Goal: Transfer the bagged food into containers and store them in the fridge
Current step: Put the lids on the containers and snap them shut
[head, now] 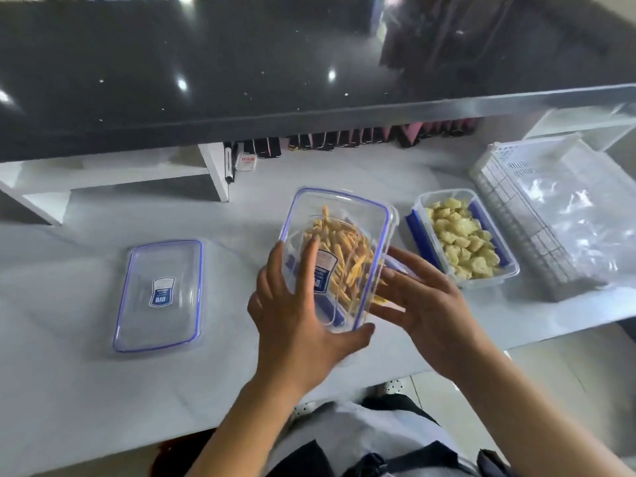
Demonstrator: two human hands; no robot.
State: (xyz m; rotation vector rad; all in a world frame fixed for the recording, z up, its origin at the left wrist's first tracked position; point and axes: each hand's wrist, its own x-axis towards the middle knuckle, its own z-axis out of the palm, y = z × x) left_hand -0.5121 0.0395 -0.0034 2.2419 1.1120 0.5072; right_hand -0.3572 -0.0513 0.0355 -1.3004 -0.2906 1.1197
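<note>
A clear lid with a blue seal hangs tilted over a container of yellow fries, which show through it. My left hand grips the lid's near-left part, fingers on top and thumb at the near corner. My right hand lies with straight fingers against the lid's right side. The container's own walls are mostly hidden under the lid and my hands. To the right stands an open container filled with pale food chunks, its blue latches folded out.
A second clear lid lies flat on the white table to the left. Crumpled clear bags and a white gridded basket sit at the right edge. A dark raised counter overhangs the back.
</note>
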